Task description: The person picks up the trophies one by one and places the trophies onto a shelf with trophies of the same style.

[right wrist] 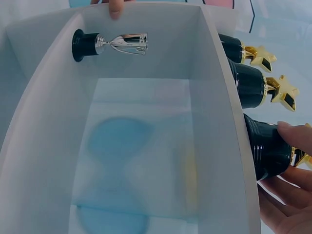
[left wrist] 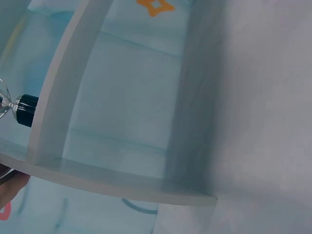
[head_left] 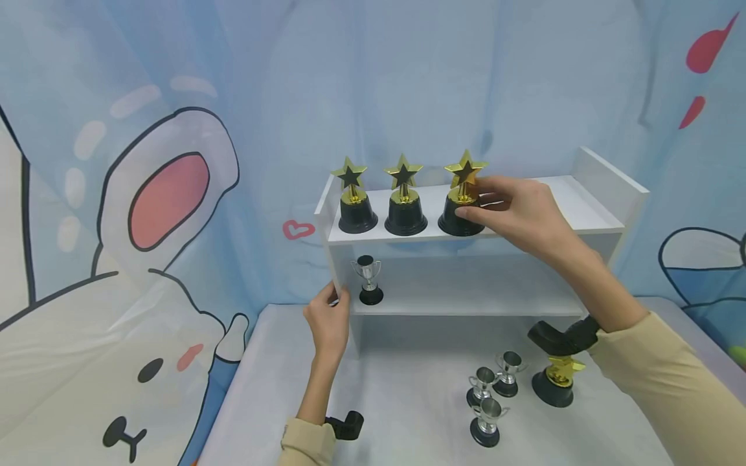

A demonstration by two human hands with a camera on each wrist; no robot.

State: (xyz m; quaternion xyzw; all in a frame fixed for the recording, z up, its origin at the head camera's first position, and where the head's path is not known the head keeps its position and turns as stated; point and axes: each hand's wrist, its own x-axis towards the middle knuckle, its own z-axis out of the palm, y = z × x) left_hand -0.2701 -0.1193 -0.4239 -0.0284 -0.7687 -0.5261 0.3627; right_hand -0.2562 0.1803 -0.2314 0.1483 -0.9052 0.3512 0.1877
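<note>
My right hand (head_left: pixel 527 210) holds a gold star trophy (head_left: pixel 457 220) by its black base, which stands on the white shelf's top board (head_left: pixel 553 223). To its left, two matching star trophies (head_left: pixel 405 213) stand upright in a row. My left hand (head_left: pixel 329 323) grips the left side panel of the shelf unit (head_left: pixel 334 259), its fingertips (right wrist: pixel 115 9) bent over the panel's edge in the right wrist view. On the middle board just beside that hand is a small silver cup trophy (head_left: pixel 368 281) with a black base. The left wrist view shows only part of the left hand (left wrist: pixel 13 187).
On the white table (head_left: pixel 408 401), under the shelf's right part, stand several silver cups (head_left: pixel 486 421) in a cluster. Another gold star trophy (head_left: pixel 556 382) is right of them, partly behind the black camera mount on my right wrist (head_left: pixel 562 336). A printed curtain (head_left: pixel 408 77) hangs behind.
</note>
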